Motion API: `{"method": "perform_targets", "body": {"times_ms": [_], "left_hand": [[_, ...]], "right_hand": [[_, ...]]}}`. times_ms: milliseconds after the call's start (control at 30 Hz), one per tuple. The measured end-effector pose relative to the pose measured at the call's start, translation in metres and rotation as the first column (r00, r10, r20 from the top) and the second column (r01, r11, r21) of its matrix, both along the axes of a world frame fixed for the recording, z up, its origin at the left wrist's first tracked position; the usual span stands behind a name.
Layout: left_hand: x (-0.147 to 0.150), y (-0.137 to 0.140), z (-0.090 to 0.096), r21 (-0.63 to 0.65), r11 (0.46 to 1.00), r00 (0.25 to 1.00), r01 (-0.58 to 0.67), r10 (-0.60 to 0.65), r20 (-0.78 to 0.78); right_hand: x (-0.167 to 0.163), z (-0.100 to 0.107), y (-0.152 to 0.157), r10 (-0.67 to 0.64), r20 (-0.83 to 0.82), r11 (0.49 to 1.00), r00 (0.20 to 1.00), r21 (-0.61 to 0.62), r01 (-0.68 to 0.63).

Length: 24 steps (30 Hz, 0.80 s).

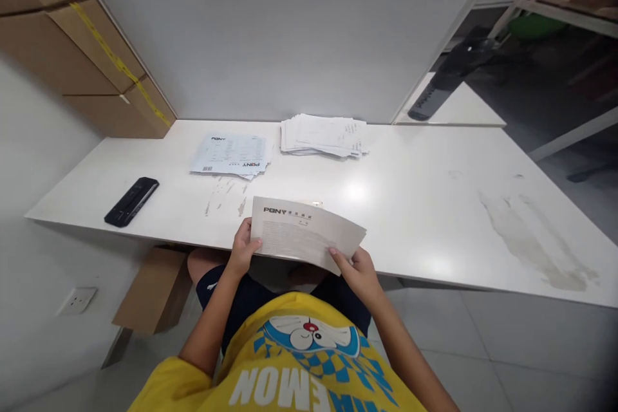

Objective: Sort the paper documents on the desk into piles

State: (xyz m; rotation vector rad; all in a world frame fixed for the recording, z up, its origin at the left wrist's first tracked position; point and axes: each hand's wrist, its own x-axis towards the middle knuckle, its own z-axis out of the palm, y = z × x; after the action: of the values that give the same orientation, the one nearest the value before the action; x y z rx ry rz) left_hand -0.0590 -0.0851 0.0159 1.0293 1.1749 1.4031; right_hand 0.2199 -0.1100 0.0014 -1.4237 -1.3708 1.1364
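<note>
A stack of printed paper sheets (302,232), headed "PONY", is held up at the table's front edge, tilted toward me. My left hand (244,248) grips its left edge, thumb on the front face. On the lower right corner, my right hand (356,268) pinches the sheets, its thumb across the front. How many sheets there are I cannot tell. Beyond them lies a pile of bluish printed forms (232,153) with "PONY" on it. To the right of that pile sits a thicker, uneven pile of white papers (323,135) against the grey panel.
A black oblong device (132,201) lies at the table's left. Cardboard boxes (111,71) are stacked at the back left, and another box (154,290) stands under the white table (410,206). A dark bottle (439,87) is behind the panel's right edge. Smudges (531,244) mark the table's right side.
</note>
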Motion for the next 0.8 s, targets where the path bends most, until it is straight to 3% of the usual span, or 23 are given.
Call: {"method": "perform_targets", "body": {"times_ms": [167, 200, 267, 333, 400, 467, 533, 600, 667, 800], "left_hand": [[-0.016, 0.038, 0.023, 0.168, 0.975, 0.989, -0.146, 0.144, 0.026], [-0.015, 0.052, 0.025, 0.183, 0.976, 0.991, -0.118, 0.127, -0.035], [-0.005, 0.082, 0.027, 0.182, 0.978, 0.959, 0.1, -0.046, -0.281], [0.011, 0.107, 0.03, 0.132, 0.906, 0.781, 0.402, -0.265, -0.566], [0.029, 0.122, 0.033, 0.067, 0.81, 0.566, 0.582, -0.345, -0.749], [0.043, 0.124, 0.036, 0.019, 0.768, 0.428, 0.64, -0.336, -0.839], [0.051, 0.118, 0.035, -0.01, 0.777, 0.368, 0.63, -0.309, -0.877], [0.055, 0.106, 0.031, -0.013, 0.813, 0.38, 0.582, -0.286, -0.88], [0.057, 0.095, 0.025, 0.001, 0.864, 0.456, 0.504, -0.265, -0.849], [0.056, 0.089, 0.017, 0.034, 0.938, 0.616, 0.344, -0.198, -0.763]], "right_hand": [[0.022, 0.006, -0.016, 0.0, 0.014, 0.984, 1.0, -0.18, 0.002], [0.022, 0.008, -0.016, -0.001, -0.001, 0.978, 1.0, -0.207, 0.001], [0.016, 0.01, -0.015, -0.021, -0.038, 0.969, 0.999, -0.246, 0.011], [0.006, 0.007, -0.014, -0.059, -0.095, 0.961, 0.994, -0.276, 0.031], [-0.001, -0.003, -0.017, -0.111, -0.155, 0.953, 0.982, -0.296, 0.061], [-0.001, -0.019, -0.023, -0.175, -0.199, 0.944, 0.964, -0.313, 0.107], [0.007, -0.035, -0.031, -0.239, -0.233, 0.927, 0.943, -0.342, 0.151], [0.018, -0.045, -0.04, -0.281, -0.264, 0.911, 0.923, -0.377, 0.169], [0.028, -0.046, -0.048, -0.276, -0.291, 0.903, 0.916, -0.404, 0.144], [0.04, -0.029, -0.054, -0.191, -0.317, 0.901, 0.929, -0.432, 0.038]]}}
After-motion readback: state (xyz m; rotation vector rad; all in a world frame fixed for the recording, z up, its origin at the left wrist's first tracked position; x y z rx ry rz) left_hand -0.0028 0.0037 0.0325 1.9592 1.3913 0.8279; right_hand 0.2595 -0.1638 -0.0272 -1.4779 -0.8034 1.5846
